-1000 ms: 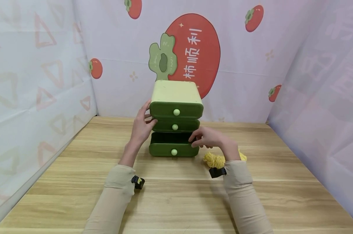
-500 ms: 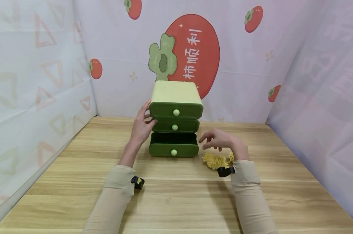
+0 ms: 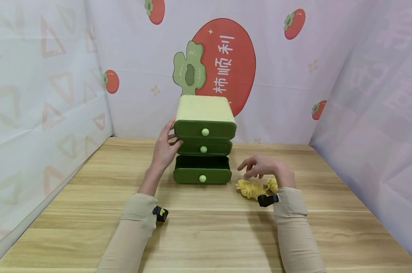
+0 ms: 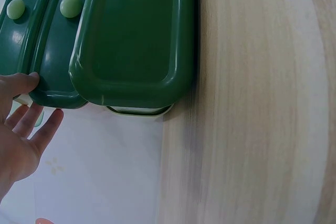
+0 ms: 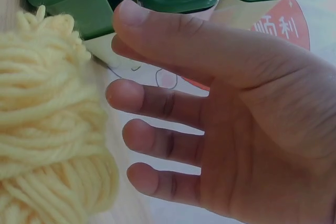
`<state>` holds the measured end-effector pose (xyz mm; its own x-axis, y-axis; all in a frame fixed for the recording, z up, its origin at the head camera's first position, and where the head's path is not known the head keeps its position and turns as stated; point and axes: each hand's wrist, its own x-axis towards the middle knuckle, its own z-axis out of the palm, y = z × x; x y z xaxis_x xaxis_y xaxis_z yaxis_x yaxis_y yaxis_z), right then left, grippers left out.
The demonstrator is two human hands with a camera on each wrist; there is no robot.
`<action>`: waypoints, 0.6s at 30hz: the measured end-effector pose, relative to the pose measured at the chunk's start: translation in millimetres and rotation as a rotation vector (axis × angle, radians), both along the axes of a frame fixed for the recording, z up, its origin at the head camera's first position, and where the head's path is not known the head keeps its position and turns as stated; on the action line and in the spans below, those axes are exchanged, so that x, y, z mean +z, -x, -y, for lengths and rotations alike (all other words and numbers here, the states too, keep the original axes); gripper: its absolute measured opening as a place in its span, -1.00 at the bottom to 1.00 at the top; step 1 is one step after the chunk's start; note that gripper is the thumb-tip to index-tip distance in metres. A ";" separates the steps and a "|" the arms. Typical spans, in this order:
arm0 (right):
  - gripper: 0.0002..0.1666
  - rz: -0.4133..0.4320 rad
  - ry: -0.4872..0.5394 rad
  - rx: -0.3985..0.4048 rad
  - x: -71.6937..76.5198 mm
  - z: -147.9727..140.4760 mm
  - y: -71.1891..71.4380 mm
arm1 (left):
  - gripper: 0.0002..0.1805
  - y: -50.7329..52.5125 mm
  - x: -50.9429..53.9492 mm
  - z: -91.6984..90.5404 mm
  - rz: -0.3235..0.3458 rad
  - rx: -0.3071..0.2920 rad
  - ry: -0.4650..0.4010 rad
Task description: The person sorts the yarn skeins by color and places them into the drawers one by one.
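Note:
A small drawer cabinet with a pale green top and dark green drawer fronts stands at the table's middle. Its bottom drawer is pulled out, and the part of its inside that shows is dark. My left hand holds the cabinet's left side; in the left wrist view the thumb lies on the edge of the middle drawer, with the other fingers behind it. Right of the drawer, a yellow yarn skein lies on the table. My right hand hovers over it, fingers loosely bent, holding nothing.
The wooden table runs up to a printed cloth backdrop behind the cabinet, with cloth walls on both sides. Another part of the yellow yarn shows beside the right wrist. A small black wrist camera is strapped to the right cuff.
My right hand has left the bottom drawer's right edge and moved right and down, over the yarn. My left hand stays on the cabinet, and the drawer stands as before.

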<state>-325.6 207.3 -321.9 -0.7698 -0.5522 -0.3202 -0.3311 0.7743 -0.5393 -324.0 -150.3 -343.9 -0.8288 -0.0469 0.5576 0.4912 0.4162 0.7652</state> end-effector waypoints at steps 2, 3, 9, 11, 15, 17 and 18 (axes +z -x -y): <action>-0.43 0.027 -0.012 -0.018 -0.9 -1.1 0.6 | -0.12 0.1 0.1 0.0 0.001 0.001 0.001; -0.42 0.047 -0.015 -0.029 -1.2 -1.4 0.7 | -0.13 0.1 0.1 0.0 0.001 0.001 0.001; -0.38 0.144 -0.028 -0.073 -7.3 -3.3 2.9 | -0.12 -0.6 0.4 0.2 0.002 0.001 0.004; -0.37 0.158 -0.031 -0.069 -10.1 -4.1 3.8 | -0.12 -0.9 0.5 0.2 0.003 0.001 0.005; -0.39 0.213 -0.021 -0.087 -14.1 -5.2 4.2 | -0.12 -0.6 0.5 0.1 0.001 0.002 0.008; -0.40 0.235 -0.027 -0.089 -14.6 -5.3 3.8 | -0.12 -0.2 0.4 0.1 -0.002 0.002 0.007; -0.41 0.244 -0.031 -0.093 -14.8 -5.0 3.7 | -0.12 -0.1 0.4 0.1 -0.003 0.001 0.005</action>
